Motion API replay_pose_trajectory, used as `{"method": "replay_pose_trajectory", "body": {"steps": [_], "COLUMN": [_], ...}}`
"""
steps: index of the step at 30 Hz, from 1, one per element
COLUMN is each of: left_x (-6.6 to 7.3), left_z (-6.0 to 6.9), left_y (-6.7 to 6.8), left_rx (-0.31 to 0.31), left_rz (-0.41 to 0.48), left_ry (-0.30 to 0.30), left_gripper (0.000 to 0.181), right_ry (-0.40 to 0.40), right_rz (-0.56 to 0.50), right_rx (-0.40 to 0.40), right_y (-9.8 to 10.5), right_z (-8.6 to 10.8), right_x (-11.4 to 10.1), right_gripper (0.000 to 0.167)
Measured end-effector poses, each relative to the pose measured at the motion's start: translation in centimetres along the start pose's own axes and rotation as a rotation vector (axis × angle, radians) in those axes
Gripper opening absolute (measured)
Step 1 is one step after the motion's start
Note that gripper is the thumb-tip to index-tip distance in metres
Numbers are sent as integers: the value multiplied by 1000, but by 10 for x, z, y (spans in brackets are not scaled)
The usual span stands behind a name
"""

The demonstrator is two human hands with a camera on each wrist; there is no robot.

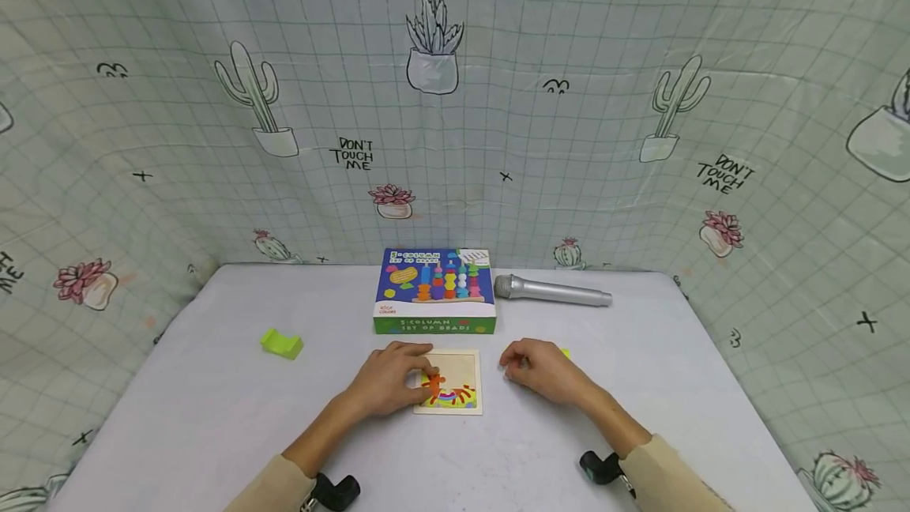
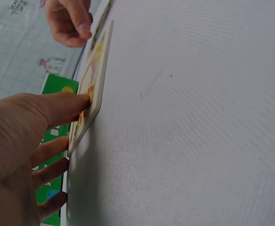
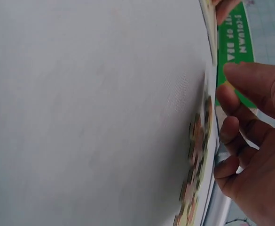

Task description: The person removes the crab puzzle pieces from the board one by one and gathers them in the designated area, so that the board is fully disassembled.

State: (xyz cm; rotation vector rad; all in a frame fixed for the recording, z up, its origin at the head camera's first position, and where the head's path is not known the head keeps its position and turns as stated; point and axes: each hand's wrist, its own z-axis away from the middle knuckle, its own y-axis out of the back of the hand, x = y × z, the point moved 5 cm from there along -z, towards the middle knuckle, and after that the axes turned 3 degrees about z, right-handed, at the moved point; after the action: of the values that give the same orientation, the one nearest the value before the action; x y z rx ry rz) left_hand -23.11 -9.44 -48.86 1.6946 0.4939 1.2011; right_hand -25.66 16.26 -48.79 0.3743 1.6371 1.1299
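Note:
A small square wooden puzzle board [image 1: 465, 362] lies on the table, its lower part filled with colourful orange and yellow pieces and its upper part bare wood. My left hand [image 1: 393, 378] holds the board by its left side, thumb over the pieces and other fingers along the upper left edge. To the right, my right hand [image 1: 547, 370] hovers with loosely bent fingers; nothing shows between thumb and forefinger. Beneath it, in the right wrist view, several loose puzzle pieces [image 3: 193, 155] lie on the table, mostly hidden from the head view by the hand.
Behind the board stands a blue and green bead-set box [image 1: 434, 325]. A silver microphone [image 1: 558, 291] lies to the right of the box. At the left is a yellow-green block [image 1: 281, 344] with a curved top. A patterned cloth [image 1: 455, 133] hangs around the white table [image 1: 213, 385].

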Motion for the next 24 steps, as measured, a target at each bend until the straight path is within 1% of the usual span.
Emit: {"method": "replay_pose_trajectory", "body": {"steps": [5,9,13,18,24], "left_x": [-1,-2,-3,-3,-2], "left_z": [0,-1,-1,-1,-1], "left_y": [1,-1,-3,-3,-3], "left_rx": [0,2,0,-8,-3], "left_rz": [9,8,0,-9,-12], "left_ry": [7,13,18,22,27], "left_gripper": [28,30,31,32,43], "right_ry": [30,73,98,108,116], "right_rz": [-13,-17,-18,-13,9], "right_rx": [-15,-46,-82,-122,-128], "right_y": [-9,-18,-26,-38,-48], "right_z": [-10,-18,-25,-32,-38], "right_x": [-15,-28,-40,-53,-62], "right_gripper": [11,12,14,18,27]}}
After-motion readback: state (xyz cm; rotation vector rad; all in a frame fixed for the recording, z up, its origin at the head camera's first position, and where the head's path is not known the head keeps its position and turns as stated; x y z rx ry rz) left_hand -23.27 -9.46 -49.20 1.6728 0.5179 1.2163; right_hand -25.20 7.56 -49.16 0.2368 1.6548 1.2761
